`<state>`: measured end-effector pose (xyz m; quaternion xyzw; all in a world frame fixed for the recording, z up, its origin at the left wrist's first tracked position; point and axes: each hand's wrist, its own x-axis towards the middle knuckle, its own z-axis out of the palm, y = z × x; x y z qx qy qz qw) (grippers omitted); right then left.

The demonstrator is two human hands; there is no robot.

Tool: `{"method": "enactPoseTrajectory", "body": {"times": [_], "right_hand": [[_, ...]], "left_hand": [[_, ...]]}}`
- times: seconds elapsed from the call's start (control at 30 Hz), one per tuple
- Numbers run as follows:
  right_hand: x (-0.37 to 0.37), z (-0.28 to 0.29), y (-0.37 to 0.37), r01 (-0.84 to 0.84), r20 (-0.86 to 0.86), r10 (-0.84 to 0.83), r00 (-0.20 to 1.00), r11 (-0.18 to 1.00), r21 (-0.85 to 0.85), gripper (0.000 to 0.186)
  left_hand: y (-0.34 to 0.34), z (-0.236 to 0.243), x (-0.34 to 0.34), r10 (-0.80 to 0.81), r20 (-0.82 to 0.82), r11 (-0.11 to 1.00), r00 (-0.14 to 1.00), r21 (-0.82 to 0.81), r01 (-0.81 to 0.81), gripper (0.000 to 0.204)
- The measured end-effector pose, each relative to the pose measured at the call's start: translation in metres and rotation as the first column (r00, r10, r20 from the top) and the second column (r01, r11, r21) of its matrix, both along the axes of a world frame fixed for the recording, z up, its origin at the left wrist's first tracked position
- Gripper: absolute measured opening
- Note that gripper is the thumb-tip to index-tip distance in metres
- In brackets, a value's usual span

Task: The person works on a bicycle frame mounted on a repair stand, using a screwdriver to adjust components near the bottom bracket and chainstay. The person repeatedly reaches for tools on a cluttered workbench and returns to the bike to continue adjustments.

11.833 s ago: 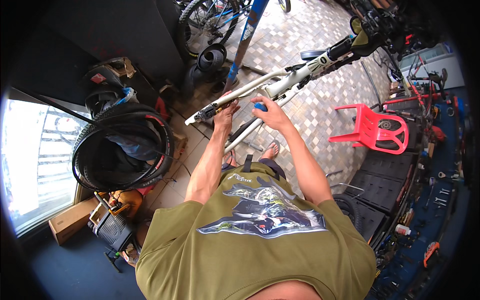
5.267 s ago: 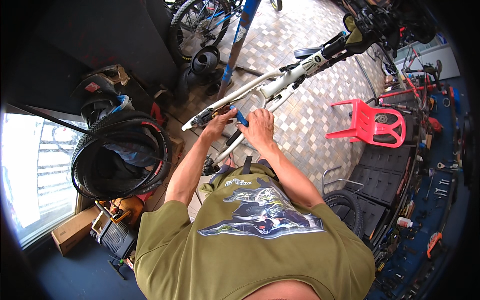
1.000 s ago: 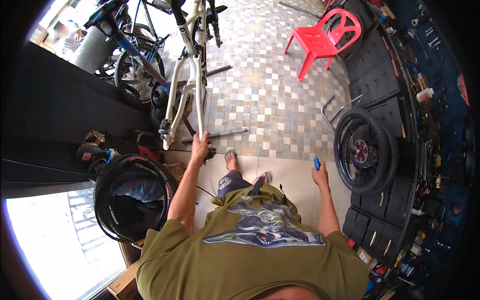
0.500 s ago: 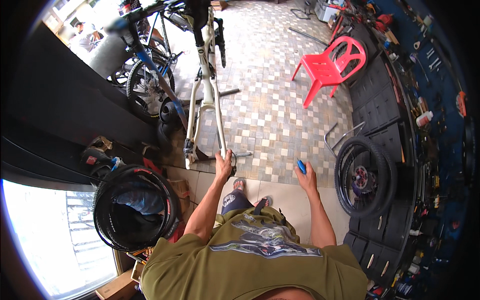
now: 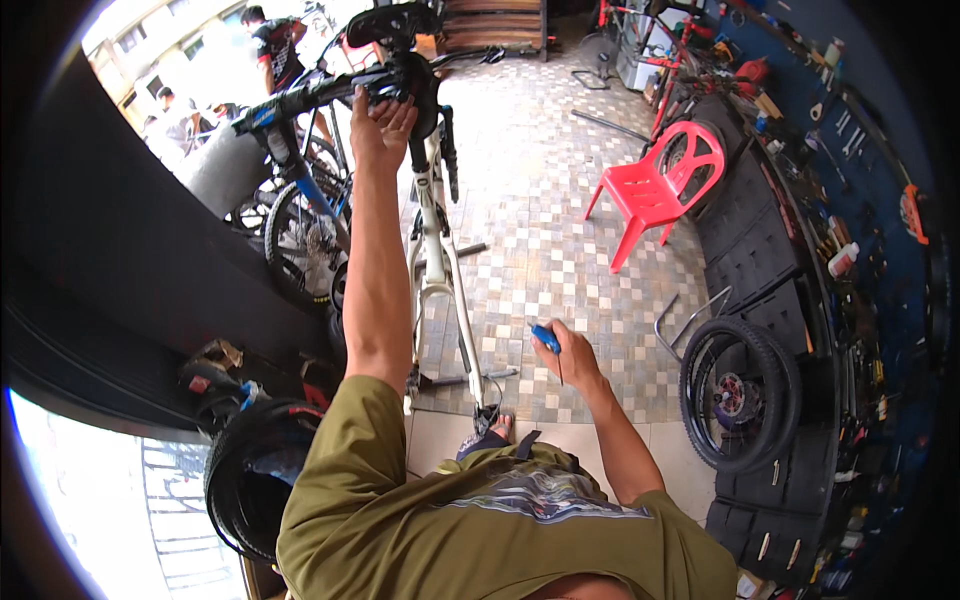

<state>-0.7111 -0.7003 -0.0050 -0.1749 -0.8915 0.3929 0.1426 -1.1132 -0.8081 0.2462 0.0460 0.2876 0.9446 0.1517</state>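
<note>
A white bike frame (image 5: 459,305) hangs from a repair stand (image 5: 318,197) with a blue and grey post. My left hand (image 5: 383,130) is raised to the black clamp (image 5: 402,78) at the end of the stand's arm, just below the black saddle (image 5: 388,22). Its palm faces up, thumb and fingers apart; fingertips reach the clamp's underside, though exact contact is hard to make out. In front of my body, right of the frame, my right hand (image 5: 572,357) is closed around a small blue-handled tool (image 5: 545,338). A thin dark shaft sticks out below that fist.
A red plastic chair (image 5: 650,190) stands on the tiled floor, far right. Two wheels with tyres (image 5: 697,425) lean against black drawers (image 5: 757,250), below a tool wall. Tyres (image 5: 222,490) are stacked at left. Another bike (image 5: 285,235) and people (image 5: 277,50) are beyond the stand.
My left hand has left the rear end of the frame and moved up and forward to the clamp. My right hand, with the blue-handled tool, has shifted left toward the frame. The view has tilted up.
</note>
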Motion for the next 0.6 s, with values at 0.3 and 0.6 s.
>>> {"method": "enactPoseTrajectory", "body": {"times": [0.3, 0.6], "right_hand": [[0.086, -0.041, 0.014, 0.293, 0.193, -0.292, 0.937, 0.956, 0.026, 0.039], [0.069, -0.05, -0.004, 0.277, 0.23, -0.269, 0.935, 0.961, -0.006, 0.038]], "left_hand": [[0.065, -0.009, -0.038, 0.089, -0.046, 0.981, 0.995, -0.167, -0.095, 0.028], [0.051, -0.03, -0.042, 0.195, -0.372, 0.825, 0.908, -0.439, -0.357, 0.013]]}}
